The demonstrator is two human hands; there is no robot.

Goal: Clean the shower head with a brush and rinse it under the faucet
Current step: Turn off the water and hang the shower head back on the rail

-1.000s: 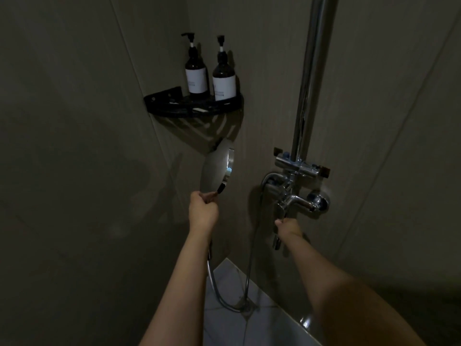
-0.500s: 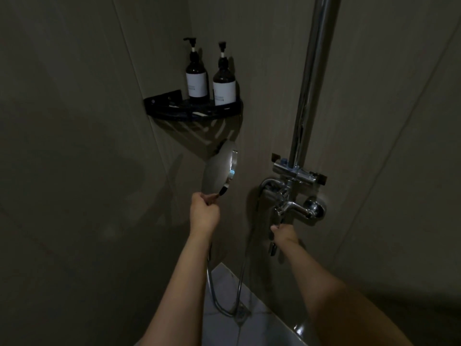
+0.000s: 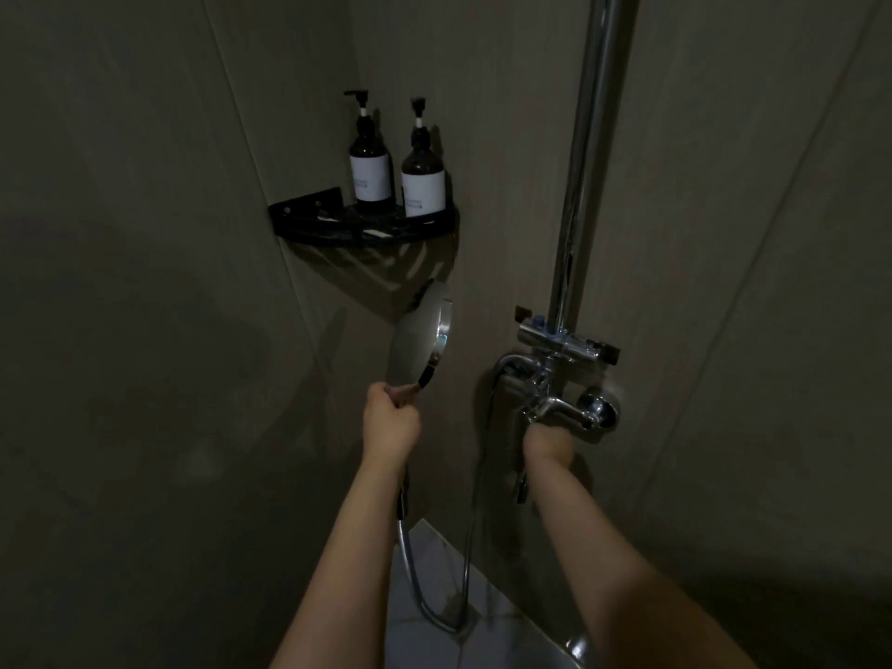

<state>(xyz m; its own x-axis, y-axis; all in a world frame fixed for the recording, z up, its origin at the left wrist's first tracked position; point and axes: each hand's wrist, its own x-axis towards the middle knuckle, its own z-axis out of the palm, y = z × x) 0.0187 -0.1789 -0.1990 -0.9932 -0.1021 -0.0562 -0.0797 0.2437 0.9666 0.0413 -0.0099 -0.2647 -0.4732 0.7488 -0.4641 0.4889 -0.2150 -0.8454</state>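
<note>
right hand [image 3: 548, 444] fingers hidden under faucet [image 3: 562, 410] | dim

A dim home or hotel shower stall; plain tiled walls [image 3: 145, 282] meet in a corner holding a black corner shelf [image 3: 362, 231] with two pump bottles [image 3: 397, 178]; a chrome riser pipe [image 3: 581, 161] climbs from a wall-mounted mixer faucet [image 3: 560, 403].

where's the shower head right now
In the head view the shower head is left of centre, held up by its handle in the left hand, just below the black corner shelf.
</note>
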